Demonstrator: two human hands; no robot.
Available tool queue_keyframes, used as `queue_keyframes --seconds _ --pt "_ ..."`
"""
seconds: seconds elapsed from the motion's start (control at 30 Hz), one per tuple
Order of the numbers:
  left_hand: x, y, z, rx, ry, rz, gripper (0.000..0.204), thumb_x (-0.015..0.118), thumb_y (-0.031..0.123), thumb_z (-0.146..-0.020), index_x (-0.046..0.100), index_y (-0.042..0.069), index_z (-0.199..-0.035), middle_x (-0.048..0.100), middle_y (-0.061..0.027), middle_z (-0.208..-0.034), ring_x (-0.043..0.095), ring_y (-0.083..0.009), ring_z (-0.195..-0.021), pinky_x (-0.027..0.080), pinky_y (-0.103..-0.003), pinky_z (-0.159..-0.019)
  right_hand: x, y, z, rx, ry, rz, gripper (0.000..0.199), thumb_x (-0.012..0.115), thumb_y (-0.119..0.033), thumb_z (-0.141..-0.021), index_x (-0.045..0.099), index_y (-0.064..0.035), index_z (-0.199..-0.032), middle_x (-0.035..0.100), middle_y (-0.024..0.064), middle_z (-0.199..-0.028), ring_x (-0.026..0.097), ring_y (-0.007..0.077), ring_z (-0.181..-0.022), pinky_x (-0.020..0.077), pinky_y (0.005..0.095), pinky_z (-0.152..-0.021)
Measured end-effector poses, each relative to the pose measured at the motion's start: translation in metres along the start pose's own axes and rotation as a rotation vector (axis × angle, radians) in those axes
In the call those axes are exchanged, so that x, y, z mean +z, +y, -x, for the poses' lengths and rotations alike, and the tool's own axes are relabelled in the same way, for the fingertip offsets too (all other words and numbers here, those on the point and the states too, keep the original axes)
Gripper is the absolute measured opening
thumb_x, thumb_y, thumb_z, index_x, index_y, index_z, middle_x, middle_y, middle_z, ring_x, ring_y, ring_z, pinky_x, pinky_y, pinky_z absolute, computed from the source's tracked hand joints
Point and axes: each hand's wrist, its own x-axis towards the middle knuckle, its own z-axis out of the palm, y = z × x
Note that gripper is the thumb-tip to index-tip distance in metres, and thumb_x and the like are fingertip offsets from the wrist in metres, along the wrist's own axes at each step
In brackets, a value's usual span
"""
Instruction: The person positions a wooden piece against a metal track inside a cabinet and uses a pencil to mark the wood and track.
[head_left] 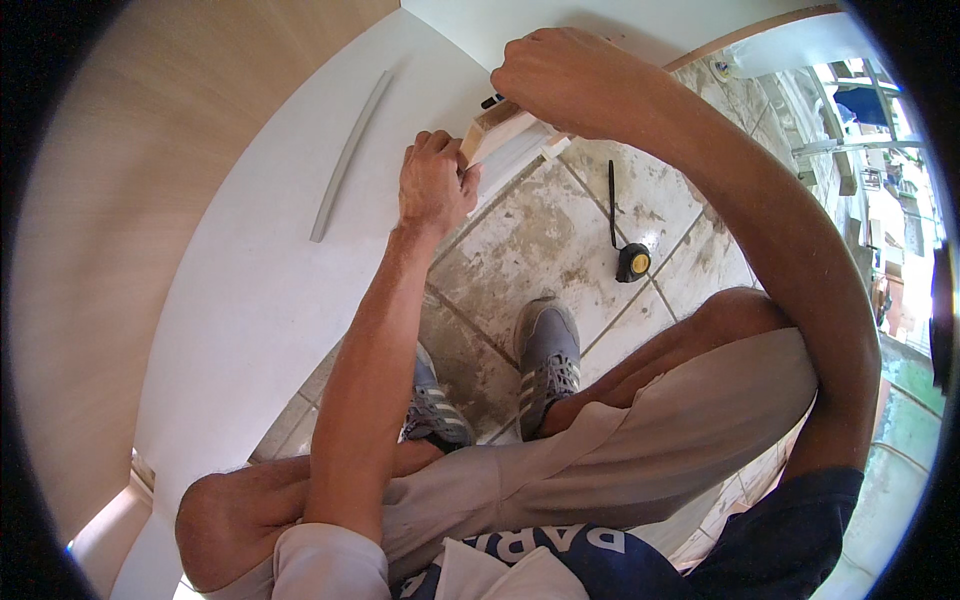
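My left hand [436, 180] is closed on the near end of a short pale wooden block [492, 130], which lies at the edge of the white panel [270, 240]. Its thumb presses the side of the block. Above the block's far end, my right hand [548, 82] is curled into a fist, knuckles up. A small dark tip [491, 101] pokes out beside that fist; the rest of whatever it belongs to is hidden by the hand.
A thin grey strip [348, 160] lies on the white panel to the left. A black and yellow tape measure [633, 262] rests on the stained tile floor [520, 230], near my shoes [548, 350]. A tall wood-toned board [120, 200] rises at the left.
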Motion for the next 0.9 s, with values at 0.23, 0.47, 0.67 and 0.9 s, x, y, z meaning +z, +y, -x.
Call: queue_keyframes --seconds 0.23,0.47,0.67,0.9 --pt "-0.005 0.001 -0.001 0.014 -0.012 0.003 0.009 0.066 0.010 -0.080 0.064 0.002 -0.083 0.062 -0.0119 -0.094 0.057 -0.0296 -0.097 0.047 -0.043 -0.089 0.002 0.003 -0.001 -0.075 0.095 -0.019 0.009 0.076 -0.002 -0.074 0.072 -0.0026 -0.082 0.071 0.0156 -0.086 0.073 0.0324 -0.087 0.0595 0.0409 -0.076" --pt "-0.003 -0.001 -0.004 0.035 -0.023 0.052 0.009 0.066 0.007 -0.075 0.064 0.002 -0.082 0.061 -0.0137 -0.089 0.058 -0.0307 -0.095 0.048 -0.043 -0.090 -0.008 -0.002 -0.002 -0.014 -0.080 -0.020 0.009 0.070 0.001 -0.077 0.070 -0.0014 -0.085 0.069 0.0133 -0.089 0.069 0.0309 -0.094 0.0562 0.0411 -0.083" --pt "-0.002 -0.004 -0.004 0.038 -0.035 0.098 0.017 0.067 0.007 -0.075 0.062 -0.001 -0.089 0.060 -0.0144 -0.090 0.056 -0.0347 -0.094 0.047 -0.046 -0.090 -0.011 -0.004 -0.004 0.007 -0.105 -0.034 0.008 0.070 0.003 -0.078 0.070 -0.0007 -0.085 0.070 0.0139 -0.088 0.070 0.0309 -0.094 0.0563 0.0411 -0.082" --pt "0.003 -0.011 -0.006 0.081 -0.019 0.082 0.017 0.070 0.009 -0.074 0.063 -0.001 -0.085 0.061 -0.0145 -0.090 0.057 -0.0329 -0.095 0.047 -0.044 -0.094 -0.014 -0.004 -0.006 0.020 -0.155 -0.017 0.009 0.069 0.001 -0.079 0.069 0.0008 -0.087 0.069 0.0150 -0.089 0.070 0.0313 -0.093 0.0567 0.0409 -0.083"
